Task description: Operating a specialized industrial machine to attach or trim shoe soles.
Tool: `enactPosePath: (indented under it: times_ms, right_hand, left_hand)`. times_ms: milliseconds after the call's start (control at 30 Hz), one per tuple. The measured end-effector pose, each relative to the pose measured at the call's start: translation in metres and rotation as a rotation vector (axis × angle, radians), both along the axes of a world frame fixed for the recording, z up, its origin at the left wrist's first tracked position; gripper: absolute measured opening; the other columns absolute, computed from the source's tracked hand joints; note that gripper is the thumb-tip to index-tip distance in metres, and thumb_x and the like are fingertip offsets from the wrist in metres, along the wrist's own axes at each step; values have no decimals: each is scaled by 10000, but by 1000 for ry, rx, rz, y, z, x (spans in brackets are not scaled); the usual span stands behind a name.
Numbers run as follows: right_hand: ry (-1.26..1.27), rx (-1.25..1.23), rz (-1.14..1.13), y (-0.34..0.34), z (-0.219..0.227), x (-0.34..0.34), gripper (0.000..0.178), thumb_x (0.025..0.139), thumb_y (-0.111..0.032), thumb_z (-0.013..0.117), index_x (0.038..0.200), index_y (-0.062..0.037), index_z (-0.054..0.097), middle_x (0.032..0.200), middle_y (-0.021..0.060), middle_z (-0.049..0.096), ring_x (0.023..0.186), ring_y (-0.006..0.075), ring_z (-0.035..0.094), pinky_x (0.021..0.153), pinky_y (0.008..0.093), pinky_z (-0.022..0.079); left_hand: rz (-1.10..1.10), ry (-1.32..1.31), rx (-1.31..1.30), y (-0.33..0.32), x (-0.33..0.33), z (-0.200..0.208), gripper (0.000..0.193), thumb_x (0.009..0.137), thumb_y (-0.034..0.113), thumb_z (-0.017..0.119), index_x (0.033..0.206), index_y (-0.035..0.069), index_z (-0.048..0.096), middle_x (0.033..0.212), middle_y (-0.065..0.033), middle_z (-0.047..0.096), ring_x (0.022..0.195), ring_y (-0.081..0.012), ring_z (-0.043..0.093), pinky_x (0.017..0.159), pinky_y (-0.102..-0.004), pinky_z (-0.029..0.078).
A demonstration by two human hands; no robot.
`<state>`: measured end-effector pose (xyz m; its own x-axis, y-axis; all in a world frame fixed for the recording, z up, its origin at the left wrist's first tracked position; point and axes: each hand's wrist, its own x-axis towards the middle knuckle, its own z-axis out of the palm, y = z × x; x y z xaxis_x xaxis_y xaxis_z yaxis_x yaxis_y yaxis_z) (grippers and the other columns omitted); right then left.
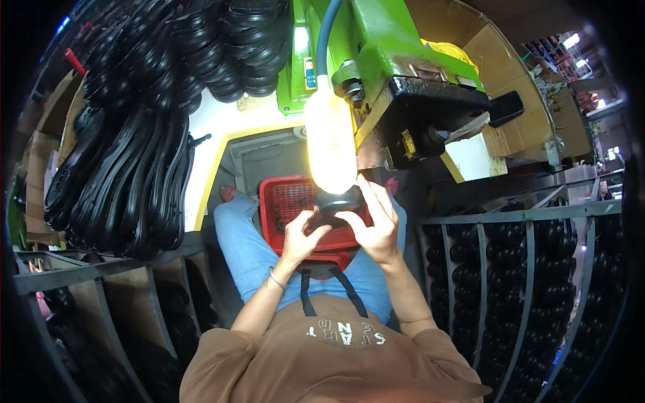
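A black shoe sole [340, 199] is between my hands, below the machine's bright lamp and above a red plastic basket [272, 225]. Only its dark rounded end shows clearly; the lamp and my fingers hide the rest. My left hand [300, 236] has its fingers curled at the left side of the sole, with the thumb pointing inward. On the other side, my right hand [377, 225] grips it, fingers stretched up along its edge and thumb beneath. The green machine [403, 47] has a black head [430, 111] just beyond and to the right of my right hand.
Stacked black soles [134, 174] are piled on a white, yellow-edged table [207, 161] at the left. The glowing lamp [331, 141] hangs close over my hands. Metal racks [524, 215] with black soles flank me on both sides. A cardboard box [510, 60] stands far right.
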<state>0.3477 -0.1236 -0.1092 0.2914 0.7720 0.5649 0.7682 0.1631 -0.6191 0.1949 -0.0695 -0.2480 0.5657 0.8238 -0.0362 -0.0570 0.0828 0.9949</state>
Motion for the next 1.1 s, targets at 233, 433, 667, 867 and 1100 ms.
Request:
enactPosePath:
  times_ms: [233,433,667,867,1100]
  right_hand:
    - [83,56,-52,-6,-6,8,595,650,-1,793,1200,36,571,1127,189,611,1005,302,623,834,343,523]
    - [256,66,-61,-1,-16,21,608,654,-18,800,1212,29,562,1127,172,616,1011,279,614,848,343,508]
    - [127,-13,54,2,4,23,545,681,-70,767,1177,41,570,1059,184,617,948,316,608,827,365,497]
    - [93,-120,156,-44,56,80,471,604,84,700,1052,-22,601,953,133,646,901,302,638,779,351,512]
    - [-324,275,-255,-25,53,213,397,587,192,570,928,-9,578,1032,146,654,1011,322,627,878,358,509]
  left_hand:
    - [39,-225,52,15,34,62,384,743,-15,756,1074,-13,562,971,-70,645,874,-107,598,787,-256,490]
    - [87,-208,113,14,49,72,385,747,39,779,1054,-14,553,964,-75,636,874,-107,584,774,-242,472]
    - [243,-365,46,-5,55,52,540,779,90,769,1212,-69,487,1122,-128,575,1057,-214,570,935,-331,467]
    - [156,-368,242,9,20,48,686,810,335,743,1260,-83,439,1143,-161,561,1097,-294,569,926,-385,481]
    - [451,62,456,41,-46,61,238,904,48,564,1122,-44,543,1016,-130,622,903,-202,618,844,-311,489]
